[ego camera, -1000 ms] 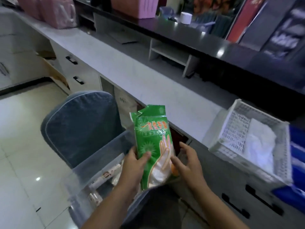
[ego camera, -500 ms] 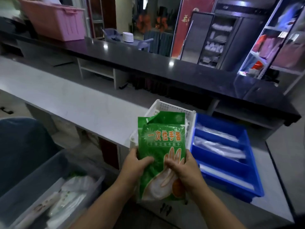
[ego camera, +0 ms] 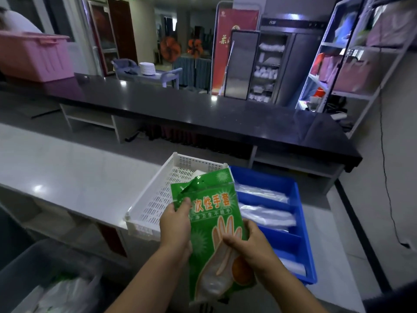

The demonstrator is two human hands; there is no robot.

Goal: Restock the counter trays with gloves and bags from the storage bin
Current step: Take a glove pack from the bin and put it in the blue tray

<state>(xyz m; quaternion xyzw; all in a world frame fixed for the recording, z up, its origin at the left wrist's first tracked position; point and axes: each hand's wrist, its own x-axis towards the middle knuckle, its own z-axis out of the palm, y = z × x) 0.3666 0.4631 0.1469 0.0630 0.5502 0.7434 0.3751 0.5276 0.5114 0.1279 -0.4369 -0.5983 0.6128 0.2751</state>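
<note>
I hold a green pack of disposable gloves (ego camera: 211,224) upright in front of me, its torn top flap folded over. My left hand (ego camera: 176,224) grips its upper left edge with the thumb on the front. My right hand (ego camera: 250,245) pinches its lower right side. Behind the pack on the counter stands a white perforated tray (ego camera: 155,199), mostly bare with something white at its far end. Right of it sits a blue divided tray (ego camera: 300,231) with clear plastic bags in its compartments. The grey storage bin (ego camera: 29,267) is at lower left, holding white bags.
The white counter (ego camera: 67,175) stretches left. A raised dark counter (ego camera: 203,111) runs behind it, with a pink bin (ego camera: 33,55) at its far left. Shelving (ego camera: 352,64) stands at the right, with a black cable (ego camera: 385,177) down the wall.
My view swung right from the bin and chair to the counter trays. The pack moved with my hands to in front of the white tray, and my left hand slid up to its top edge.
</note>
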